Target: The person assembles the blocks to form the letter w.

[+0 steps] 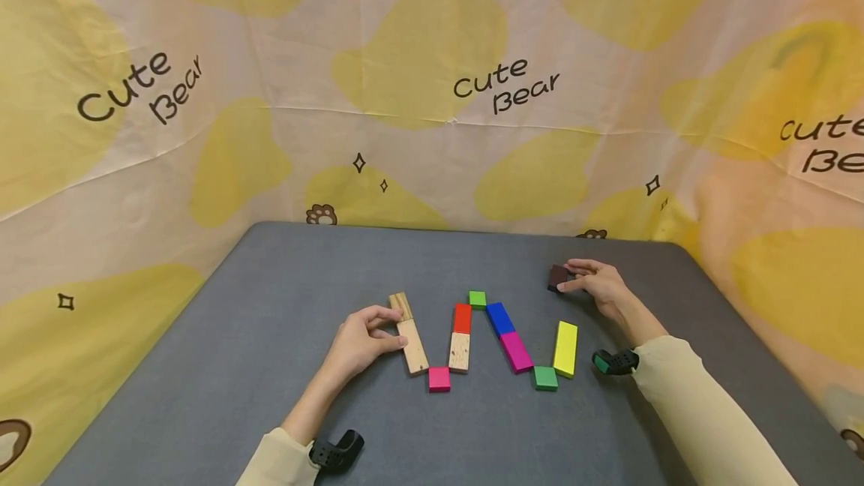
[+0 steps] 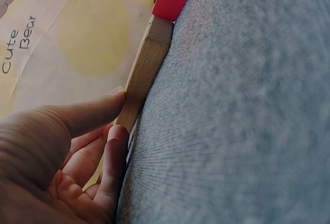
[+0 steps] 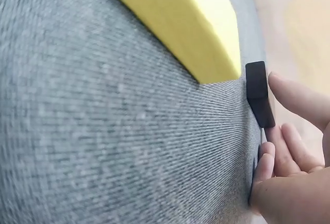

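Two plain wooden blocks [image 1: 415, 351] lie end to end in a slanted line at the left of a zigzag of blocks. My left hand [image 1: 361, 340] rests its thumb and fingertips against their left side, close to the seam; the left wrist view shows the thumb tip on the wood [image 2: 147, 64]. Toward the back right, my right hand [image 1: 601, 289] pinches a small dark brown block [image 1: 556, 277] between thumb and fingers. In the right wrist view this dark block [image 3: 258, 90] sits low, close to the table surface. A yellow block [image 1: 565, 349] lies nearer me than the right hand.
The zigzag on the grey table [image 1: 223, 396] continues with a pink block [image 1: 439, 379], a red block [image 1: 462, 318], another wooden block [image 1: 459, 352], a light green block [image 1: 477, 299], a blue block [image 1: 500, 319], a magenta block [image 1: 516, 352] and a green block [image 1: 544, 379]. A printed curtain [image 1: 418, 58] hangs behind.
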Action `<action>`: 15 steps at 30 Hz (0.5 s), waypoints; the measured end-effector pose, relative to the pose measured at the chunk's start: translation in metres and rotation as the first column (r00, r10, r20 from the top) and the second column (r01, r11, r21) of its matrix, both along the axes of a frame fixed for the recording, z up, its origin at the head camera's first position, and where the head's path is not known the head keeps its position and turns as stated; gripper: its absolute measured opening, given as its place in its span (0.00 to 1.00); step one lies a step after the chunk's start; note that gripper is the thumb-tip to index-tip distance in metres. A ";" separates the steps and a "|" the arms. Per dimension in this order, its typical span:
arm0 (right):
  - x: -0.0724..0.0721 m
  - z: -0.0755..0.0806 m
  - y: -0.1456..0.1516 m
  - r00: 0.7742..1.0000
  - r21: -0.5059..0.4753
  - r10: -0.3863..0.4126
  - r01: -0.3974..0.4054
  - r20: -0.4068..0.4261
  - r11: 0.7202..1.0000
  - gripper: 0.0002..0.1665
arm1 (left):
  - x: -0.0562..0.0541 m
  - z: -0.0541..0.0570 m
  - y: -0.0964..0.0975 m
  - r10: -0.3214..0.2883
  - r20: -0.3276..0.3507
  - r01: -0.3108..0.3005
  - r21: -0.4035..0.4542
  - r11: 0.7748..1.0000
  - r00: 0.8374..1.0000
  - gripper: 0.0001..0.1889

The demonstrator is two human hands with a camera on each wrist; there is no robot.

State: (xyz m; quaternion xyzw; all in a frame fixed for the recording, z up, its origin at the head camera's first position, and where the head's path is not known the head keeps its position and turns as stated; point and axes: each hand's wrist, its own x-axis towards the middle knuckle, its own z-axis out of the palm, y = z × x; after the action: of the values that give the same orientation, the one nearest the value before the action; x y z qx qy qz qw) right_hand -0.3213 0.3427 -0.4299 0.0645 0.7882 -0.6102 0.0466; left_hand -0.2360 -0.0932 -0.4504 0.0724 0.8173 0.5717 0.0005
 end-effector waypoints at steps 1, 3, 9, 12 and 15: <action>0.000 0.000 0.000 1.000 -0.002 -0.003 0.003 0.000 1.000 0.48 | 0.000 0.000 0.000 0.000 -0.002 0.000 -0.001 1.000 1.000 0.17; 0.000 -0.001 0.000 1.000 -0.001 -0.001 0.001 -0.001 1.000 0.48 | 0.001 0.000 0.001 0.002 -0.006 -0.002 -0.007 1.000 1.000 0.17; 0.001 -0.004 0.004 1.000 0.020 0.020 -0.019 -0.004 1.000 0.49 | 0.002 0.000 0.001 0.011 -0.010 -0.011 -0.014 1.000 1.000 0.17; 0.000 -0.005 0.005 1.000 0.025 0.026 -0.026 -0.011 0.999 0.48 | 0.002 0.000 0.001 0.011 -0.009 -0.011 -0.010 1.000 1.000 0.17; 0.000 -0.006 0.006 0.999 0.030 0.035 -0.034 -0.019 0.999 0.48 | 0.001 0.000 0.001 0.009 -0.012 -0.010 -0.010 1.000 1.000 0.17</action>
State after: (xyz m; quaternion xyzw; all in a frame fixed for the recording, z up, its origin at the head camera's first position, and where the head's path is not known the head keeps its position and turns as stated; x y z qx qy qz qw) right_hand -0.3210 0.3484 -0.4358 0.0456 0.7985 -0.5983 0.0485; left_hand -0.2346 -0.0925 -0.4503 0.0720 0.8204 0.5672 -0.0067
